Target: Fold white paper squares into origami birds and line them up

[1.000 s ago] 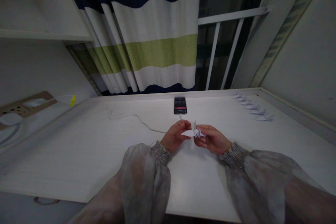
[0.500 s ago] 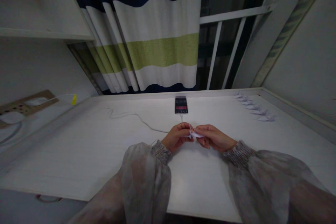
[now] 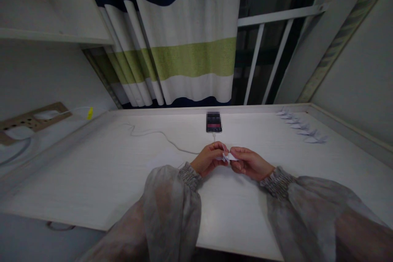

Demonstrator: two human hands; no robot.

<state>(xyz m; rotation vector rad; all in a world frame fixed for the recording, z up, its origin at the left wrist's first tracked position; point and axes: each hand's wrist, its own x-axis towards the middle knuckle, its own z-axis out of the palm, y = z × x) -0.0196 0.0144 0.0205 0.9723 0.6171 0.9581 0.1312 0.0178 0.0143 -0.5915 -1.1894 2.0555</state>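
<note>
A small folded white paper is held between my two hands above the desk. My left hand pinches its left side, thumb on top, with a ring on one finger. From the other side my right hand grips the paper between thumb and curled fingers. Parts of the paper lie hidden behind the fingers. Just beyond the hands lies a phone with a cable plugged into its near end. Several folded paper cranes stand in a row at the far right of the desk.
A white cable runs across the white desk to the left. What seems a pale paper sheet lies left of my hands. At the far left is a power strip. A striped curtain hangs behind the desk.
My hands keep their hold on the folded paper, and its right part now shows a little more between them. The whole view has shifted slightly.
</note>
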